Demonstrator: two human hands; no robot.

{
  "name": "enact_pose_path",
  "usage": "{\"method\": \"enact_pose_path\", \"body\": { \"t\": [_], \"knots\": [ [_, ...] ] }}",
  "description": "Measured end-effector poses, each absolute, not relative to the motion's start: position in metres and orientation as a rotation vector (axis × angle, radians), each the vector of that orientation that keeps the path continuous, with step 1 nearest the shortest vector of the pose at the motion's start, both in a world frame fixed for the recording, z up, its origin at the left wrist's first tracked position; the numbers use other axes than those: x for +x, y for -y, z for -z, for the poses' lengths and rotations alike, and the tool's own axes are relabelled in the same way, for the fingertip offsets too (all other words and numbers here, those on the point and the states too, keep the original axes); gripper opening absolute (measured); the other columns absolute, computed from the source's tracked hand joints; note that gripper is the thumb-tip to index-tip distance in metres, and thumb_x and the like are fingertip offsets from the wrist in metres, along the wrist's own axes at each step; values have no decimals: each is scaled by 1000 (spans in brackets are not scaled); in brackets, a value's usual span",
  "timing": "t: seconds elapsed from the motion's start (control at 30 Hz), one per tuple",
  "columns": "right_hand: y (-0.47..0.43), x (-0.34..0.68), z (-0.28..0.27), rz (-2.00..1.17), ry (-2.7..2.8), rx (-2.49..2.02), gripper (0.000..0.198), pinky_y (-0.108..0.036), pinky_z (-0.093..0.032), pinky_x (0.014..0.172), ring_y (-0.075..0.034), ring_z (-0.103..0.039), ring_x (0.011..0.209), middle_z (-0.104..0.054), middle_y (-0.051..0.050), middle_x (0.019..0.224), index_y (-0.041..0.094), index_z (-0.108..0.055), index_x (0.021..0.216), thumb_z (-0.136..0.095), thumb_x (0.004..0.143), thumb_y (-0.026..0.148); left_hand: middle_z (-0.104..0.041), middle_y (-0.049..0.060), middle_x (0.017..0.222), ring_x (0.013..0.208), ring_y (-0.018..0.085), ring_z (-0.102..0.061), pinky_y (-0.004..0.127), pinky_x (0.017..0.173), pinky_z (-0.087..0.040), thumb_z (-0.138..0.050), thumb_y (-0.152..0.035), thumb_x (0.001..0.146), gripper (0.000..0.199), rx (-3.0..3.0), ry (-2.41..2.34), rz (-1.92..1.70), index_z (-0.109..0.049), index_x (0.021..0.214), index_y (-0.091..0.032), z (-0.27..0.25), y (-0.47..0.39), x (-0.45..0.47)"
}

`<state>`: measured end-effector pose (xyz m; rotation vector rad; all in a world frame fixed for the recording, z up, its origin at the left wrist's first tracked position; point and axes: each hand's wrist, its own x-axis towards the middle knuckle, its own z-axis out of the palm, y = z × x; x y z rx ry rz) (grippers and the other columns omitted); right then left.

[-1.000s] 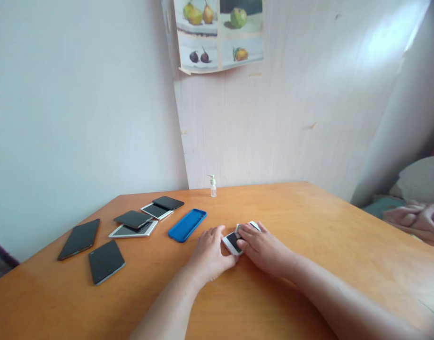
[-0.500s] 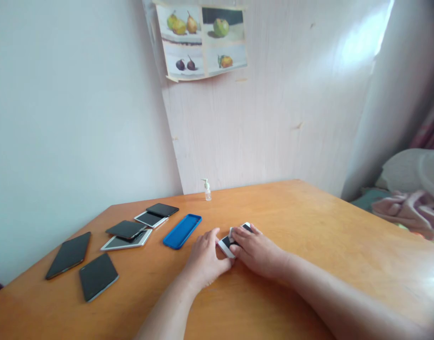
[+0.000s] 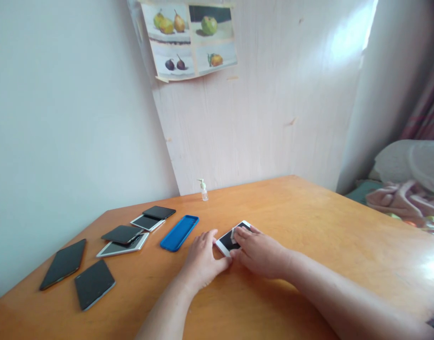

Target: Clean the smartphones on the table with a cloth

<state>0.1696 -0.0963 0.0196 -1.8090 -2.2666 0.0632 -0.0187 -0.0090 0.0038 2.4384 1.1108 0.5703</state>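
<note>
A white phone with a dark screen (image 3: pixel 224 241) lies flat on the wooden table, set at a slant. My left hand (image 3: pixel 203 259) grips its near left end, with the thumb at the lower corner and the fingers at the side edge. Over the phone's right part lies my right hand (image 3: pixel 257 250), its fingers pressing a small white wipe (image 3: pixel 234 234) onto the screen. That hand hides much of the wipe and the phone's right edge. A blue phone case (image 3: pixel 179 233) rests just left of my left hand, not touching it.
Several phones and tablets, such as a dark one (image 3: pixel 94 284), another dark one (image 3: pixel 64 264) and a white-framed one (image 3: pixel 107 249), lie at the left, some overlapping. A clear pump bottle (image 3: pixel 204 192) stands by the table's back edge. Fruit pictures (image 3: pixel 194 59) hang above.
My right hand and the wipe have slid slightly across the screen, showing more of its dark middle. My left hand keeps its hold. The camera view has shifted a little to the right.
</note>
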Motion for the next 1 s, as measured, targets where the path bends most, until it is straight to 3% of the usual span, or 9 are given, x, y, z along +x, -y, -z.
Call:
{"method": "enact_pose_path", "body": {
  "t": [0.17,0.3,0.4,0.6,0.8,0.9,1.0],
  "knots": [
    [111,156,-27,-162,2368,-1596,52,-46,-36,110,-30,-55,123,-57,-17,135,15,-51,139,-35,100,46,-60,13,127,124,30,-51,40,105,-39,-70,-49,74,67,2477,-1109,-564,-50,131,-19,-4,7,-19],
    [103,180,-25,54,2335,-1889,40,-51,-45,97,-35,-58,115,-64,-19,120,17,-69,113,-39,99,39,-60,10,125,121,28,-54,36,102,-40,-72,-45,73,61,2489,-1067,-544,-54,126,-23,-4,6,-21],
    [104,182,-25,138,2291,-1993,33,-53,-45,95,-37,-58,113,-66,-19,114,20,-73,100,-46,96,37,-61,9,123,120,27,-54,35,101,-41,-72,-42,73,57,2491,-1061,-551,-55,124,-23,-4,6,-21],
    [123,151,-32,11,2414,-1625,43,-43,-47,98,-30,-62,109,-64,-18,119,13,-63,123,-42,97,41,-61,7,118,116,26,-55,34,98,-42,-69,-46,76,51,2506,-1059,-594,-58,120,-23,-3,6,-21],
    [108,181,-31,148,2402,-1924,28,-49,-50,85,-34,-64,101,-68,-18,103,20,-74,91,-47,94,28,-61,5,113,112,24,-56,32,95,-43,-72,-41,74,48,2522,-1019,-530,-60,118,-26,-6,5,-21],
    [106,181,-30,179,2375,-1972,29,-50,-48,89,-34,-63,102,-69,-18,102,20,-74,92,-47,95,29,-61,5,113,111,24,-56,32,95,-43,-72,-39,74,47,2519,-1022,-535,-60,118,-26,-6,5,-21],
    [112,164,-30,74,2411,-1704,35,-48,-43,99,-30,-62,107,-68,-16,110,18,-71,105,-42,98,36,-61,5,112,111,25,-56,32,94,-43,-72,-42,75,46,2517,-1030,-559,-61,117,-26,-4,5,-21]
  ]
}}
